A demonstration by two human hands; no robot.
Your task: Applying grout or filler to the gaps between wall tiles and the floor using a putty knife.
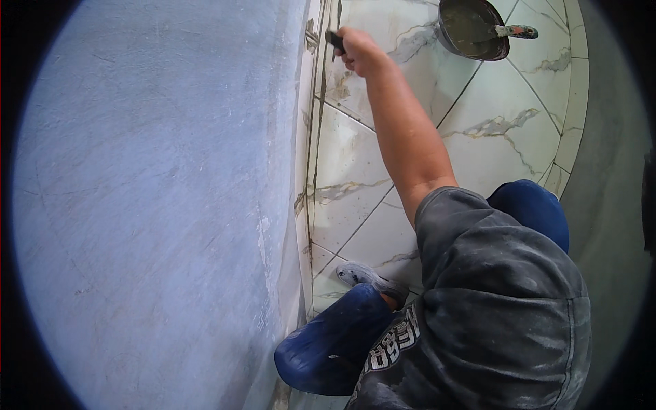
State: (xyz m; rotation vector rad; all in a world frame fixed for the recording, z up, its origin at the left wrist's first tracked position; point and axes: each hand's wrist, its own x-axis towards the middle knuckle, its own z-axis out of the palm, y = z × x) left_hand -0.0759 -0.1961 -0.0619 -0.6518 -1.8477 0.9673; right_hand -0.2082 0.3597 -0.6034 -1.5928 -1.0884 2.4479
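At the foot of the wall, my right hand (pixel 360 52) is closed around a black-handled tool (pixel 335 41). The tool's working end is thin and dark, too small to make out, and lies close to the gap between floor and skirting. My right arm reaches far out over the tiles. Pale tile skirting (pixel 304 147) with dark grey smears runs along the wall base. To the right of my hand stands a dark bowl (pixel 506 49) holding a greyish mix. Out of it leans a tool with a smeared orange-and-black handle (pixel 519 31). My left hand is out of view.
A bluish-grey plastered wall (pixel 157 205) rises on the left. White marbled tiles (pixel 492 154) with dark joints cover the floor. My bent left knee (pixel 328 345) is by the wall, my right knee (pixel 533 212) farther right, and a grey shoe (pixel 365 275) rests between.
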